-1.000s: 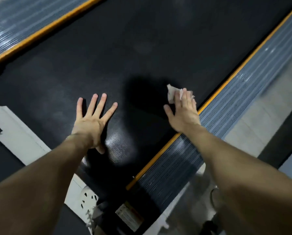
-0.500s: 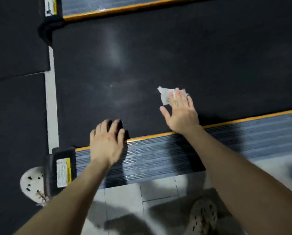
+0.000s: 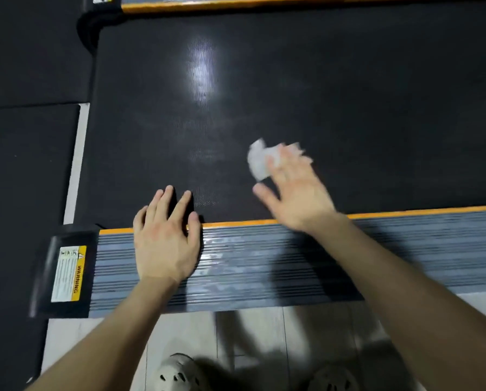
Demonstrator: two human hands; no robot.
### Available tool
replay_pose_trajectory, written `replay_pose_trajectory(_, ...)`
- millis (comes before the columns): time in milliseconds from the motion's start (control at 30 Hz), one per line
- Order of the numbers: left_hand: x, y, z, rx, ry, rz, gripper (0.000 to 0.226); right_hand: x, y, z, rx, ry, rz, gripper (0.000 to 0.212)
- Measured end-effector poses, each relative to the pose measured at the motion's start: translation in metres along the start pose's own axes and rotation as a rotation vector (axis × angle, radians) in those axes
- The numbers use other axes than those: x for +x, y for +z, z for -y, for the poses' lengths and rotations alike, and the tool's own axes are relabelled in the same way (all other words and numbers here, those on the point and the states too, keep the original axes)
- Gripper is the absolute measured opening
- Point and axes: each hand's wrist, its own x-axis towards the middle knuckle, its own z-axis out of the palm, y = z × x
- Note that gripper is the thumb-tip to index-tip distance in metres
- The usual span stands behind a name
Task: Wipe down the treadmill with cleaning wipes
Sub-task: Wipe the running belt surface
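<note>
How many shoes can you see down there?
2. One pale shoe stands on the tiled floor at the bottom edge, left of middle. The other shoe is to its right, in shadow. The frame cuts off both.

dark floor mats [image 3: 30, 170] are laid along the left side, with a seam between two of them seen in the upper part. a narrow pale strip of floor [image 3: 76, 165] is left exposed beside the mats. pale floor tiles [image 3: 250, 331], crossed by grout lines and shadows, are shown at the bottom. a light perforated shoe [image 3: 179, 373] and a second shoe [image 3: 334, 376] are cut off there by the frame edge.
</note>
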Motion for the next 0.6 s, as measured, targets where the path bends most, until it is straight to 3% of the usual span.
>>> replay_pose_trajectory(67, 0.000, 0.003, 0.002, 0.000, 0.009, -0.009, 0.056, -0.017, 0.006, 0.025, -0.012, -0.431, 0.151, 0.076)
replay_pose_trajectory(100, 0.001, 0.004, 0.002, 0.008, 0.015, -0.008, 0.057, -0.018, 0.002, 0.021, -0.028, -0.528, 0.197, 0.071)
replay_pose_trajectory(133, 0.001, 0.006, 0.002, 0.015, 0.017, -0.007, 0.058, -0.014, -0.005, 0.009, -0.057, -0.520, 0.177, 0.070)
replay_pose_trajectory(267, -0.001, 0.010, 0.001, 0.006, 0.003, -0.044, 0.061, 0.000, -0.011, -0.033, -0.091, -0.103, -0.006, 0.092)
replay_pose_trajectory(400, 0.004, 0.013, 0.006, -0.059, 0.011, -0.090, 0.057, -0.008, 0.016, 0.022, 0.010, -0.424, 0.111, 0.079)
replay_pose_trajectory(467, 0.001, 0.013, 0.008, -0.081, 0.000, -0.078, 0.055, -0.020, 0.008, 0.017, -0.002, -0.426, 0.154, 0.079)
replay_pose_trajectory(533, -0.001, 0.014, 0.007, -0.082, -0.003, -0.085, 0.052, -0.022, -0.003, -0.018, -0.058, -0.222, 0.133, 0.093)
replay_pose_trajectory(600, 0.003, 0.012, 0.006, -0.065, 0.014, -0.103, 0.046, -0.023, -0.011, -0.067, -0.085, 0.110, 0.070, 0.100)
